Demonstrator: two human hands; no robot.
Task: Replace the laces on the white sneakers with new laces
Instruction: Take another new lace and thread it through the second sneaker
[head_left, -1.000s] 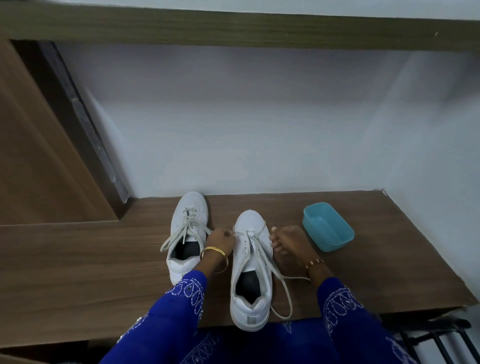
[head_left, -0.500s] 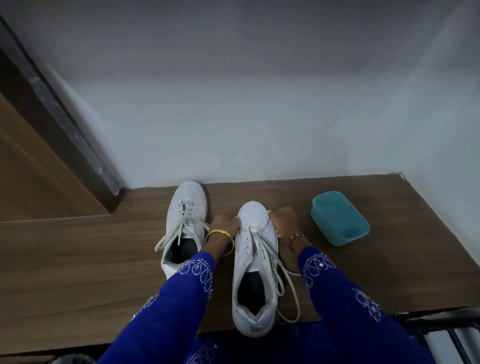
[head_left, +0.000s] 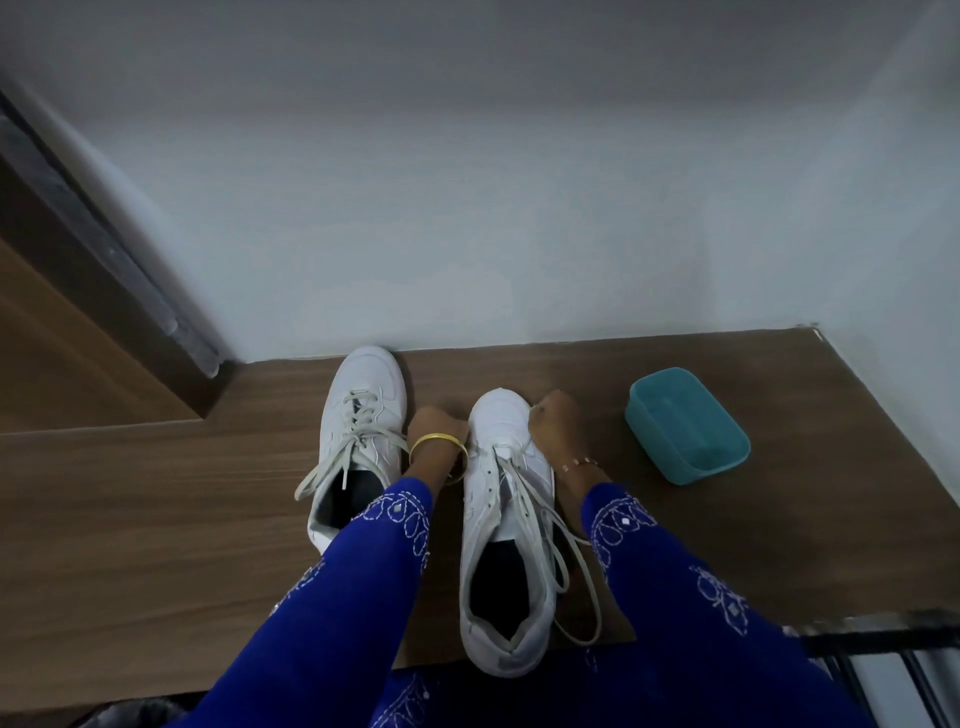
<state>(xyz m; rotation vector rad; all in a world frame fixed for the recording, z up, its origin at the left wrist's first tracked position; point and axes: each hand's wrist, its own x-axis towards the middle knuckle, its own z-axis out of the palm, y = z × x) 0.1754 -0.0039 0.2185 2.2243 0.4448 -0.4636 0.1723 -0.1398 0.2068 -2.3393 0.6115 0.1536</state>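
Two white sneakers are standing on the worktop. The near sneaker is lying between both hands; the left hand and right hand are curling at its toe-end lace, but what the fingers are pinching I cannot tell. The lace is looking soft and limp, best taken near the eyelets. The second sneaker is sitting just beside the left fingers, and one teal tub is sitting well apart from the right fingers.

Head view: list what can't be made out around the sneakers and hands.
- Left hand fingertips: behind its own knuckles, against the right sneaker; grip on the lace unclear.
- Right hand fingertips: likewise turned away.
- Left sneaker heel: covered by the blue sleeve.
- Teal tub contents: too dim to tell.
- New laces: none visible.
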